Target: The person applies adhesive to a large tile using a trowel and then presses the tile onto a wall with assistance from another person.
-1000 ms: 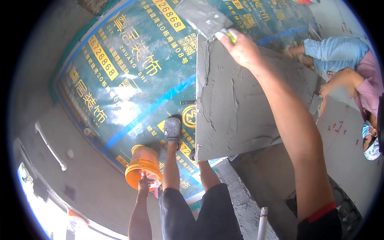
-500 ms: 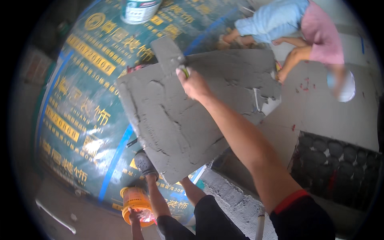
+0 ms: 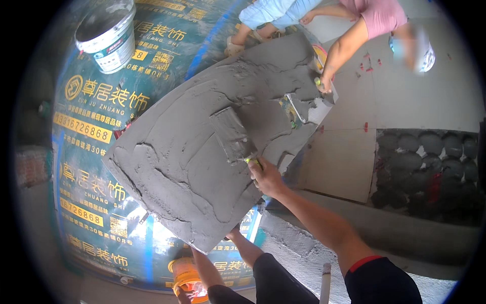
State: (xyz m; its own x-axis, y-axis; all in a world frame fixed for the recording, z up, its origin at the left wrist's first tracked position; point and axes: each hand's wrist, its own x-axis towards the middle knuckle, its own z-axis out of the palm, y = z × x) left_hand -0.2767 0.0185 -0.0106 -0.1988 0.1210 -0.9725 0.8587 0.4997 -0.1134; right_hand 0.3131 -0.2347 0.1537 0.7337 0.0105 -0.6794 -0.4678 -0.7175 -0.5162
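Observation:
My right hand grips the yellow-green handle of a wide trowel, its flat blade coated in grey mortar. The blade rests over a large slab, whose top is spread with wet grey mortar in ridges and swirls. Low in the view, my left hand is closed at the rim of an orange bucket beside my leg. At the slab's far right edge, a co-worker's hand holds a tool with a yellow-green handle.
A white bucket stands at the upper left on green printed floor sheeting. The co-worker in a pink top bends over at upper right. Mounds of dark mortar cover a floor patch. A pale pipe stands upright near my leg.
The trowel has come from the slab's far left edge nearer to me, onto the mortar. The view has shifted, and the co-worker's hand now shows at the slab's edge with a tool.

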